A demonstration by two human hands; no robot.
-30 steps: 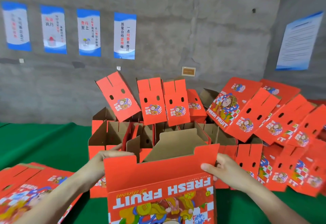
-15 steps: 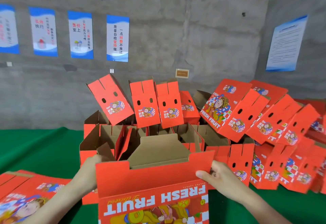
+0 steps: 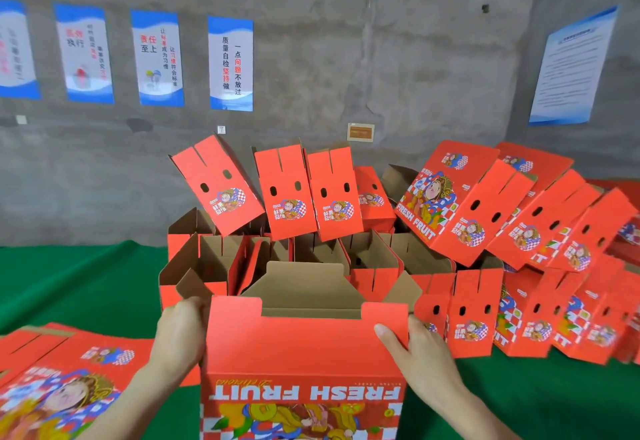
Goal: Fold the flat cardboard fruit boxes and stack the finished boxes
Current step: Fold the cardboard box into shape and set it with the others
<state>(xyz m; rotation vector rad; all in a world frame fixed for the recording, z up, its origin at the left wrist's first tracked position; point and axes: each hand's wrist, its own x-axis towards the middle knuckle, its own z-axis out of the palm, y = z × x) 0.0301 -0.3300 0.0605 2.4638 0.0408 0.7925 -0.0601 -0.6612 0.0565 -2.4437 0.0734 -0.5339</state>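
Note:
A red "FRESH FRUIT" cardboard box (image 3: pixel 304 353) stands opened up in front of me, its top flaps raised and its brown inside showing. My left hand (image 3: pixel 180 332) grips its left end, fingers curled round the edge. At the box's right end my right hand (image 3: pixel 412 349) holds on, thumb lying on the red front flap. Behind it a crowd of folded boxes (image 3: pixel 311 259) stands with flaps up. More red boxes (image 3: pixel 540 231) lean in a pile at the right.
A pile of flat printed boxes (image 3: pixel 69 380) lies at the lower left on the green table cover (image 3: pixel 79 277). A grey concrete wall with blue-and-white posters (image 3: pixel 230 63) rises behind the table.
The box has squared up and its near flap stands straighter. Both hands have slid along its ends, and my view has shifted slightly.

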